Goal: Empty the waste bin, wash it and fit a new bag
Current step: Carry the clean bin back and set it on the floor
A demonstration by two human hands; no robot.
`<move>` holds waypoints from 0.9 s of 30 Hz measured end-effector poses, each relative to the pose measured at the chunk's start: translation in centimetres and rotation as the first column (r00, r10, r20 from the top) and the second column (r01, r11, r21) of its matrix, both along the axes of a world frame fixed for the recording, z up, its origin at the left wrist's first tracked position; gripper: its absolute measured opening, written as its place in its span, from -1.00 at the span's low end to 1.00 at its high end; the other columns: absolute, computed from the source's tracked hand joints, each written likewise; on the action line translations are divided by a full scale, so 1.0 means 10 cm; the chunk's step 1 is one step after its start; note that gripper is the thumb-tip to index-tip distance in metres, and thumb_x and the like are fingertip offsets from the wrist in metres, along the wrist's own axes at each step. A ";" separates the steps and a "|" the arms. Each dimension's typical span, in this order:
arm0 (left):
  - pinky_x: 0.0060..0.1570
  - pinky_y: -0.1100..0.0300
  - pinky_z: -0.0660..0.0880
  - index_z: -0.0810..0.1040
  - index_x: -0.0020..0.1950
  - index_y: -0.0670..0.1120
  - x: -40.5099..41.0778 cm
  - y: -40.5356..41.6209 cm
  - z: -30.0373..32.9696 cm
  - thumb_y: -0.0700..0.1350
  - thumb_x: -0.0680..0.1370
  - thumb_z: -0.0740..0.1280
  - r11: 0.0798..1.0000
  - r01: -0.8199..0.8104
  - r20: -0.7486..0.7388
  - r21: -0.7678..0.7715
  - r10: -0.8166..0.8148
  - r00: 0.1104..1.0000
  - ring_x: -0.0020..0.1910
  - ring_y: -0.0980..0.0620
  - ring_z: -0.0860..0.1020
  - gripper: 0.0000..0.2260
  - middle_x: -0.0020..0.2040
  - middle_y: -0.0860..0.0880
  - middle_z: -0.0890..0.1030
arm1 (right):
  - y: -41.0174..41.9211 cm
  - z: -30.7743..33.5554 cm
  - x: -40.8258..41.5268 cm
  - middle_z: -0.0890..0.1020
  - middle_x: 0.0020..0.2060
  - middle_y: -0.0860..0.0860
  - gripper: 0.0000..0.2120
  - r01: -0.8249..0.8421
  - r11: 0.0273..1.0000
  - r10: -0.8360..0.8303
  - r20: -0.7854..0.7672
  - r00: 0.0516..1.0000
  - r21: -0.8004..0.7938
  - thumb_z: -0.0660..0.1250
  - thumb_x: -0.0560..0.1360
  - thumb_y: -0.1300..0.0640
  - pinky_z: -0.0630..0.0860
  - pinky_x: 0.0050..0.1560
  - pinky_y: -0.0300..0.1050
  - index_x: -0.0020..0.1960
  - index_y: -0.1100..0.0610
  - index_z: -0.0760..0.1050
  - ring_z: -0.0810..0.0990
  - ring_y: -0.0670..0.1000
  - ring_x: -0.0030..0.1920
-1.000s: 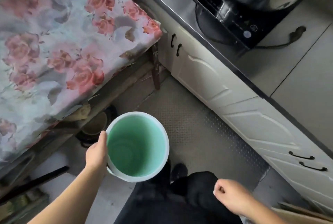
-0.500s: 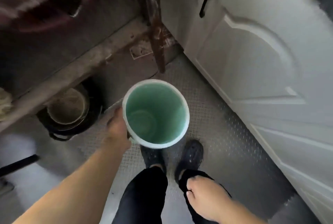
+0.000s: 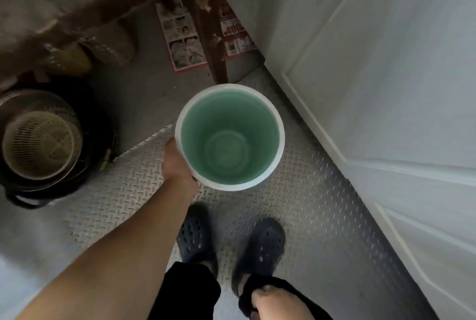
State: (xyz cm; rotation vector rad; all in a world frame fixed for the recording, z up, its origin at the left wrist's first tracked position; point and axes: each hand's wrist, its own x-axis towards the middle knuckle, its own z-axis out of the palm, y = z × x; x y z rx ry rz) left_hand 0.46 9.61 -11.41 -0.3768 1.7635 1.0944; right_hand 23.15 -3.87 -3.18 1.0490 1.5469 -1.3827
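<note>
The waste bin (image 3: 230,136) is a round bucket, green inside with a white rim, and nothing lies in it. It stands upright low over the metal tread-plate floor (image 3: 304,206), just in front of my feet. My left hand (image 3: 176,165) grips its left side below the rim. My right hand (image 3: 275,303) shows only partly at the bottom edge, near my right knee, its fingers curled with nothing visible in them.
White cabinet doors (image 3: 386,113) run along the right. A rusty table leg (image 3: 208,44) stands just behind the bin, with printed paper (image 3: 181,36) on the floor. A black pot holding a beige strainer basket (image 3: 38,144) sits at the left under the table.
My view has tipped further down and closer to the floor. The bin has gone lower, in front of my feet, still in my left hand. My right hand has slid toward the bottom edge.
</note>
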 end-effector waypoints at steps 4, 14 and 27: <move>-0.10 -0.18 0.66 0.64 -0.21 0.02 0.03 -0.03 -0.17 0.12 0.44 0.29 0.995 -0.022 -0.032 -0.096 0.020 0.999 -0.09 -0.19 0.71 -0.78 -0.27 -0.01 0.70 | -0.05 -0.10 0.03 0.38 0.43 0.12 -0.60 -0.064 0.995 0.068 0.055 0.996 -0.079 0.09 0.66 0.07 0.30 0.41 -0.05 0.45 0.19 0.31 0.39 0.08 0.42; -0.35 0.16 0.57 0.58 -0.17 0.11 0.17 -0.28 -0.20 0.23 0.51 0.18 0.951 0.084 -0.068 -0.298 -0.109 0.992 -0.18 -0.06 0.65 -0.72 -0.17 -0.01 0.67 | -0.23 -0.16 0.07 0.51 0.28 0.11 -0.71 -0.074 0.997 0.075 0.083 0.994 -0.011 0.10 0.64 0.09 0.41 0.25 -0.07 0.29 0.15 0.42 0.50 0.09 0.29; 0.03 -0.06 0.61 0.63 -0.08 0.00 0.19 -0.47 -0.41 0.36 0.39 0.16 0.949 0.074 -0.092 -0.306 -0.107 0.990 -0.11 -0.11 0.66 -0.50 -0.09 -0.07 0.71 | -0.21 -0.20 0.09 0.55 0.24 0.11 -0.64 -0.050 0.987 0.047 0.020 0.999 0.152 0.17 0.58 0.07 0.44 0.16 -0.12 0.33 0.17 0.43 0.53 0.11 0.25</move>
